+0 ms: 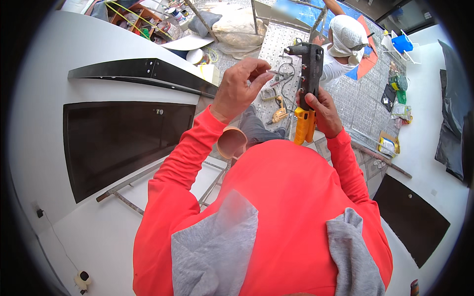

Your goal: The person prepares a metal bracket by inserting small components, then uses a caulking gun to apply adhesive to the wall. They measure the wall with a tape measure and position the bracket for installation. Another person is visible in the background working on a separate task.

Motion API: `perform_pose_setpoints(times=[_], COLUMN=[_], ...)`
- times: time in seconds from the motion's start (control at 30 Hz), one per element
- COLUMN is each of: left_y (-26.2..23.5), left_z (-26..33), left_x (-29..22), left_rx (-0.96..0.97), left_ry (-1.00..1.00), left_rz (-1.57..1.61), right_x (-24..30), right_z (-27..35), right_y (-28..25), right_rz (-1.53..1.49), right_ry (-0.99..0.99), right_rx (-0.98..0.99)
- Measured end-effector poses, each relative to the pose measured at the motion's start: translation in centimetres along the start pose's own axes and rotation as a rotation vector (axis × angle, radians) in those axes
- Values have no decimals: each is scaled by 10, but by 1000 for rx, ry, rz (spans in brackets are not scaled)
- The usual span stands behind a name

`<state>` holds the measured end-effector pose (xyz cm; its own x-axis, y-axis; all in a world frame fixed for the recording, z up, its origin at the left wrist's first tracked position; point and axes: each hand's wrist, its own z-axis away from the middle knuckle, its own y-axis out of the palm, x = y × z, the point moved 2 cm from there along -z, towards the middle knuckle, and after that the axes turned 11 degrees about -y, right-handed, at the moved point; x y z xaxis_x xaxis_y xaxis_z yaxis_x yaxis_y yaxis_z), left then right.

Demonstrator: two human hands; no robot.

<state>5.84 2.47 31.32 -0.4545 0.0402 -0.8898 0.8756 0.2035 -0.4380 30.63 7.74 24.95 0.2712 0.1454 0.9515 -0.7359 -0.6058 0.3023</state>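
Black and yellow, a riveter (312, 69) stands upright in our right hand (326, 112), its short nose pointing left at the top and its yellow handles (302, 126) hanging below the grip. The thumb lies across the lower end of the dark body, the fingers closed around the other side. Our left hand (239, 86) is raised to the left of the tool, apart from it, fingers curled and thumb tip close to the forefinger; we cannot tell whether something small is pinched between them. Red sleeves (180, 155) cover both our arms, and grey cloth (215, 246) hangs over our shirt (291, 197). Beneath the hands, a yellow drill (280, 113) and a dark cable (285, 69) lie on a perforated plank (274, 42). Just beyond the riveter, a co-worker (340, 42) in a white head covering bends near a blue tarp (301, 14). To our left, a dark panel (123, 135) is set in the white wall (42, 98).
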Motion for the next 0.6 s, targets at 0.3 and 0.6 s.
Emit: perform_pose_setpoints(times=[0.3, 0.6], left_y=[23, 59], left_z=[180, 194], left_x=[148, 208], left_rx=[301, 102], left_ry=[-542, -808], left_rz=[-533, -324], right_x=[-11, -17], right_z=[14, 12], right_y=[-21, -22], right_rz=[47, 75], right_ry=[48, 50], right_rx=[-77, -67])
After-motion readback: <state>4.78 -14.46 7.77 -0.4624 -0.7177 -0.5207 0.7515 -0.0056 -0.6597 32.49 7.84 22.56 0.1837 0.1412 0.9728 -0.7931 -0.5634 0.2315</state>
